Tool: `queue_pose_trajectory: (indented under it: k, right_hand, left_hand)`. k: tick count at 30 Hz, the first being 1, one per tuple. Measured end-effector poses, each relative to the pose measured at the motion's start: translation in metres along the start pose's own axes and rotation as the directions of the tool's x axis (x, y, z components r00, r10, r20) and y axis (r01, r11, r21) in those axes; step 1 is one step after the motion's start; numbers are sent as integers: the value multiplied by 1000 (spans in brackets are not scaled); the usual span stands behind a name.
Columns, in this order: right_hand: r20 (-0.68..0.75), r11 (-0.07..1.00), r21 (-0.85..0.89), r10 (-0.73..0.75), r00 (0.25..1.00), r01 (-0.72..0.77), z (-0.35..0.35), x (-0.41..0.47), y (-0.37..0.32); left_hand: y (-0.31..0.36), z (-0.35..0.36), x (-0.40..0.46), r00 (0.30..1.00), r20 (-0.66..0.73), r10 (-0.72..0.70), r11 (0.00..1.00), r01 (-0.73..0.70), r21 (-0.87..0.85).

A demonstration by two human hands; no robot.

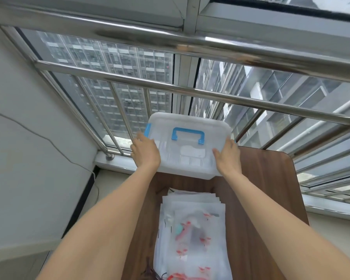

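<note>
One clear plastic box (190, 122) is in the centre of the frame, at the far end of one brown table (267, 178). It has one blue handle (188, 134) on the lid and one blue latch (148, 129) visible at its left. The left hand (146, 153) and the right hand (228, 156) grip its two sides, thumbs on the lid. Pale shapes show through the lid, too blurred to identify. At lower centre lies one pile of clear bags (192, 229) with red pieces inside; I cannot count them.
</note>
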State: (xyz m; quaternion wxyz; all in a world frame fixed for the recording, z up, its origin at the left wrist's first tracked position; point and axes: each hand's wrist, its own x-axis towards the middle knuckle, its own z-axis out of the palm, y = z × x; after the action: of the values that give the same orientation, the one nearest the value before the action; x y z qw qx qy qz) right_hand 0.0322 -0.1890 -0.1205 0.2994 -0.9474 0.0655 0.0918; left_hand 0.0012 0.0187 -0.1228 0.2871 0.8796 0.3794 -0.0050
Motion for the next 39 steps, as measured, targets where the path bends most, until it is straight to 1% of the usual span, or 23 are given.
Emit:
queue_pose_trajectory:
  k: [2,5,7,9,11,15,17,19,21,22,23,24,25,26,27,28,29,30,33,34,36,37,39]
  right_hand:
    - [47,1000,10,6,999,-6,4,-2,5]
    - [41,996,84,7,999,-10,5,2,12]
    - [67,985,160,57,996,-67,3,3,13]
    - [97,979,178,80,992,-96,3,2,14]
    - [97,978,179,92,991,-108,2,3,15]
    - [109,971,169,151,982,-168,1,8,14]
    - [114,969,174,157,981,-175,0,9,11]
    - [113,966,185,160,981,-179,-1,10,11]
    - [108,965,183,172,979,-190,-1,11,12]
    - [107,962,183,183,977,-200,-1,11,13]
    - [107,960,183,193,975,-211,-1,11,14]
    - [104,959,183,198,975,-214,-1,10,15]
    - [97,962,175,194,976,-209,-2,10,15]
    - [88,966,162,188,978,-200,-4,10,16]
    - [79,970,149,181,980,-191,-6,9,16]
    - [76,971,146,180,981,-190,-7,10,17]
    - [80,970,147,184,980,-195,-9,9,17]
    - [89,966,156,193,977,-205,-10,9,18]
    - [115,945,196,243,963,-262,-14,9,19]
    - [129,927,230,273,953,-297,-16,9,20]
    - [178,872,300,348,921,-387,-20,10,21]
    - [199,846,323,378,904,-424,-21,11,22]
    - [224,811,362,404,887,-460,-19,11,25]
  left_hand:
    - [-6,-1,11,999,37,-29,999,30,-15]
    - [-7,-7,21,997,45,-55,995,59,-84]
    - [-6,-10,22,998,58,-31,999,32,-29]
    - [-5,-8,22,995,94,30,995,-39,94]
    - [-5,-4,22,991,111,79,968,-103,231]
    - [1,-8,23,978,125,169,889,-206,410]
    - [1,-13,27,977,147,154,884,-203,422]
    - [0,-14,28,981,129,143,898,-184,399]
    - [8,-9,20,971,54,235,905,-238,353]
    - [15,-6,13,946,35,321,901,-316,297]
    - [23,-1,5,898,80,433,867,-439,236]
    - [29,5,-4,817,191,544,793,-575,202]
    - [35,10,-15,725,327,606,709,-679,192]
    - [39,16,-24,648,460,608,636,-744,207]
    - [43,20,-31,606,553,571,586,-773,243]
    - [45,22,-33,598,600,531,562,-779,278]
    - [48,22,-32,598,617,511,541,-782,310]
    - [53,20,-31,588,628,510,495,-798,345]
    - [67,10,-28,524,685,506,259,-850,459]
    - [70,9,-28,510,697,504,203,-854,478]
    - [71,9,-29,498,707,502,175,-859,481]
    - [70,10,-29,495,714,496,192,-864,466]
    - [68,9,-26,492,729,477,264,-871,415]
